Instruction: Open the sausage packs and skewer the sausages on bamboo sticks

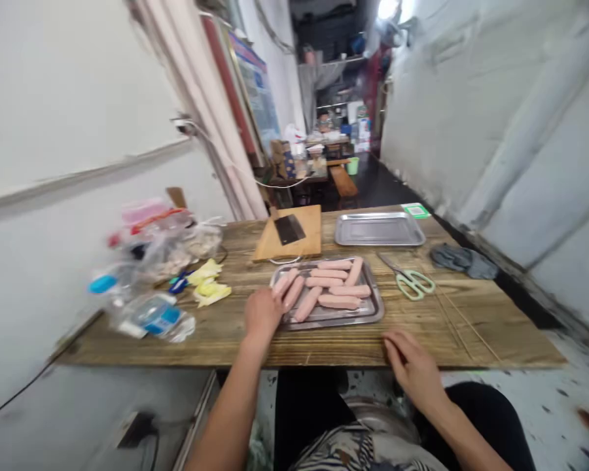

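The sausages (325, 282) are laid out in the tray (343, 321), further handling seemingly left, with the left hand (263, 313) at the leftmost, its grasp impossible to tell, and the right hand (414, 364) relaxed, holding nothing.

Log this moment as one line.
left hand: by sausages, left side of near tray, grip unclear | right hand: curled, at near edge of table | scissors: right of tray | cleaver: on cutting board
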A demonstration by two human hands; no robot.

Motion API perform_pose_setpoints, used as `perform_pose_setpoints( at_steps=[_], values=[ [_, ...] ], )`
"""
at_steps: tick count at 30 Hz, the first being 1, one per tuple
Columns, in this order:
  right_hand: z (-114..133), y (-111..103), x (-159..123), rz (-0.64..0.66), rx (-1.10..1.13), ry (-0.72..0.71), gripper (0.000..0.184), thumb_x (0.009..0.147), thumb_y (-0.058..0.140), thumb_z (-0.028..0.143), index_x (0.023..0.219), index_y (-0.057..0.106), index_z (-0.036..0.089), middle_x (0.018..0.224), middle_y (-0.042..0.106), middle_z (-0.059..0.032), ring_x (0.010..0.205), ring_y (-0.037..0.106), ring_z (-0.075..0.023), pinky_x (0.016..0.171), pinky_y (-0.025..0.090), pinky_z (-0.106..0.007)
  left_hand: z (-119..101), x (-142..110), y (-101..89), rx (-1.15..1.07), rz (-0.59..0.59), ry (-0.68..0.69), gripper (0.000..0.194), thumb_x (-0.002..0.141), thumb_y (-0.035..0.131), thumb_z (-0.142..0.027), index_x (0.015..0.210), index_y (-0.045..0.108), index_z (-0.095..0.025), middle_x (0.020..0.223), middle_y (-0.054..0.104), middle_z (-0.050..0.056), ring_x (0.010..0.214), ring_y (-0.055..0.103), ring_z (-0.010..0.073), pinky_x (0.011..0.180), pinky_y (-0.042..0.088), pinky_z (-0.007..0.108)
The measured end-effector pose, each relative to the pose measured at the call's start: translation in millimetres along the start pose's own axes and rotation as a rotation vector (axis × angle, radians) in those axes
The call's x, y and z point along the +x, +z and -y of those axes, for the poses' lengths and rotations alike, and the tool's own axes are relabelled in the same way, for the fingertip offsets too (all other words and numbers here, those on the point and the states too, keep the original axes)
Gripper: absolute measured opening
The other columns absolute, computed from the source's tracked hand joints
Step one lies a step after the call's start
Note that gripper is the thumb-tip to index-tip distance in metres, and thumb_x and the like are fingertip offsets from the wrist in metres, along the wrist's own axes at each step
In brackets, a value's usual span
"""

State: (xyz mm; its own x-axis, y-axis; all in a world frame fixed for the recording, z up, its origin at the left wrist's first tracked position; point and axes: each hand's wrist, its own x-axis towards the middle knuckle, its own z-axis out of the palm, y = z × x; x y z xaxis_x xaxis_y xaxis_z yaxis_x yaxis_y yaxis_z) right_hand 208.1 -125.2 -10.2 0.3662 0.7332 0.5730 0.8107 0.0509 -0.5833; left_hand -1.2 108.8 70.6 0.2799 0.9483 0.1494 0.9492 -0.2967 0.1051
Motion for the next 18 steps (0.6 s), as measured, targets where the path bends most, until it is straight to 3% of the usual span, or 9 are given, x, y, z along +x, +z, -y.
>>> perform_pose_setpoints(
  at_steps=[3,6,8,11,13,16,18],
  values=[
    [-1,-3,-4,-0.009,-0.031,0.005,0.022,0.092,0.043,0.021,0.100,0.063,0.016,0.099,0.064,-0.0085,0.092,0.061,-0.0163,0.082,0.051,-0.029,8,10,16.9,0.101,-0.019,0.111,0.034,0.084,0.043,-0.034,0.097,0.064,-0.010,0.094,0.066,0.017,0.093,0.060,0.0298,0.081,0.043,0.035],
    [-28,-32,3,-0.096,-0.209,0.068,0.023,0.091,0.043,0.024,0.098,0.063,0.014,0.097,0.064,-0.0093,0.090,0.061,-0.0178,0.082,0.050,-0.031,17,17,20.3,0.040,0.018,0.150,0.039,0.084,0.044,-0.041,0.101,0.063,-0.011,0.095,0.066,0.015,0.091,0.060,0.0276,0.079,0.043,0.033],
    [-54,-55,10,-0.122,-0.432,0.186,0.026,0.090,0.044,0.028,0.097,0.065,0.013,0.097,0.064,-0.0102,0.084,0.062,-0.0196,0.076,0.050,-0.031,20,18,16.2,-0.013,0.029,0.153,0.043,0.084,0.044,-0.046,0.104,0.062,-0.012,0.096,0.067,0.014,0.092,0.060,0.0263,0.079,0.043,0.031],
    [-98,-83,21,0.072,-0.721,0.387,0.030,0.085,0.051,0.033,0.101,0.067,0.012,0.095,0.064,-0.0139,0.082,0.062,-0.0233,0.069,0.047,-0.031,14,12,7.0,-0.038,-0.040,0.121,0.043,0.085,0.044,-0.045,0.103,0.064,-0.012,0.098,0.066,0.014,0.096,0.059,0.0262,0.082,0.042,0.032],
    [-123,-94,27,0.148,-0.711,0.393,0.024,0.079,0.059,0.031,0.087,0.070,0.011,0.084,0.065,-0.0159,0.074,0.062,-0.0245,0.062,0.044,-0.032,1,5,2.8,-0.090,-0.113,0.158,0.035,0.086,0.045,-0.041,0.097,0.066,-0.014,0.098,0.066,0.012,0.097,0.058,0.0249,0.085,0.042,0.033],
    [-152,-100,36,0.240,-0.651,0.410,0.020,0.075,0.063,0.029,0.062,0.066,0.014,0.062,0.062,-0.0133,0.053,0.058,-0.0209,0.051,0.035,-0.032,-27,-6,3.6,-0.227,-0.080,0.457,0.022,0.088,0.049,-0.032,0.092,0.066,-0.018,0.100,0.065,0.008,0.096,0.057,0.0190,0.090,0.040,0.031],
    [-167,-101,40,0.204,-0.602,0.414,0.026,0.070,0.065,0.026,0.047,0.059,0.016,0.049,0.056,-0.0103,0.040,0.050,-0.0162,0.046,0.029,-0.031,-47,-11,8.0,-0.259,-0.004,0.643,0.016,0.086,0.053,-0.028,0.090,0.065,-0.018,0.102,0.064,0.007,0.100,0.055,0.0191,0.094,0.038,0.033]
  ],
)
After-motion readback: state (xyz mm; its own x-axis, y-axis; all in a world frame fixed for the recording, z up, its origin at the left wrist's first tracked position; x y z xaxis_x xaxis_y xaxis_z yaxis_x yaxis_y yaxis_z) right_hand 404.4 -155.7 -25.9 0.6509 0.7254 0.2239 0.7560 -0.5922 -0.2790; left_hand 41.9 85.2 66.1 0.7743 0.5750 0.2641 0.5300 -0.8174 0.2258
